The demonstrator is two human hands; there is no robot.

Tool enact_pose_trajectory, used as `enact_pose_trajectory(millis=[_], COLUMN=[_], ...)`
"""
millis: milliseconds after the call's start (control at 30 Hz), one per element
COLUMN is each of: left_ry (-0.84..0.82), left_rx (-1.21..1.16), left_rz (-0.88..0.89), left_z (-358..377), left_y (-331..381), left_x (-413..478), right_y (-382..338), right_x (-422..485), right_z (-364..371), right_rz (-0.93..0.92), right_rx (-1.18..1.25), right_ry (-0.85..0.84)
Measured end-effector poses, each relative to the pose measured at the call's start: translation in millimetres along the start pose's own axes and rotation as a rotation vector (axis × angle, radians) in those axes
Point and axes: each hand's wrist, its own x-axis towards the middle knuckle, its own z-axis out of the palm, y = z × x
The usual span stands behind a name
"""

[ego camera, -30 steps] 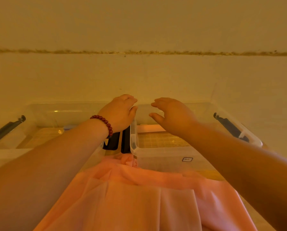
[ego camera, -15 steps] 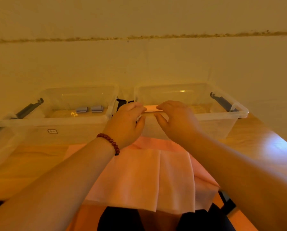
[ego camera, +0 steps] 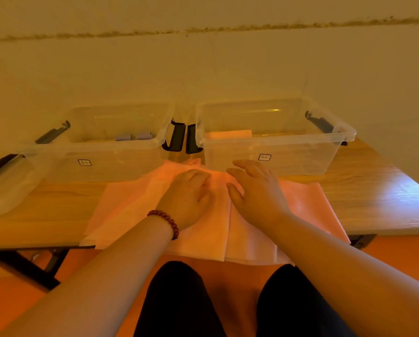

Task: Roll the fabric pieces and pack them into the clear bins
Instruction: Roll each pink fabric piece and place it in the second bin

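A stack of pink fabric pieces [ego camera: 130, 210] lies flat on the wooden table [ego camera: 373, 203], its near edge hanging over the table's front. My left hand [ego camera: 189, 198], with a red bead bracelet at the wrist, rests palm-down on the fabric with fingers loosely curled. My right hand [ego camera: 254, 190] hovers or rests just to its right, fingers spread. Two clear bins stand behind the fabric. The right bin [ego camera: 276, 142] holds a pink roll [ego camera: 230, 135]. The left bin [ego camera: 111, 147] holds two small grey-blue rolls [ego camera: 133, 136].
Black latches [ego camera: 182, 138] sit between the two bins, and another is on the right bin's far side [ego camera: 322, 125]. A clear lid or bin [ego camera: 4, 181] lies at the table's left end. A wall rises right behind the bins. My dark-trousered knees [ego camera: 179, 300] are below the table edge.
Both hands drew back from the bin rims toward me and came down onto the pink fabric. The camera pulled back and tilted down, so the table's front edge and my knees now show.
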Motion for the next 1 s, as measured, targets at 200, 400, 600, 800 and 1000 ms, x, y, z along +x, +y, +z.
enact_pose_trajectory(millis=[200, 400, 600, 800, 1000], left_ry=[-0.094, -0.004, 0.047, -0.03, 0.039], left_rx=[0.018, -0.088, -0.122, -0.188, -0.424], left_rz=[-0.077, -0.081, 0.082, -0.02, -0.149], left_z=[4, -7, -15, -2, -11], left_y=[-4, -15, -3, -2, 1], left_x=[-2, 8, 19, 28, 25], right_y=[9, 10, 12, 23, 40], right_x=[-11, 1, 7, 11, 11], right_z=[14, 8, 7, 6, 7], right_rz=[0.135, 0.22, 0.154, 0.216, 0.255], right_rx=[0.1, 0.315, 0.459, 0.437, 0.367], right_ry=[-0.243, -0.209, -0.04, -0.023, -0.035])
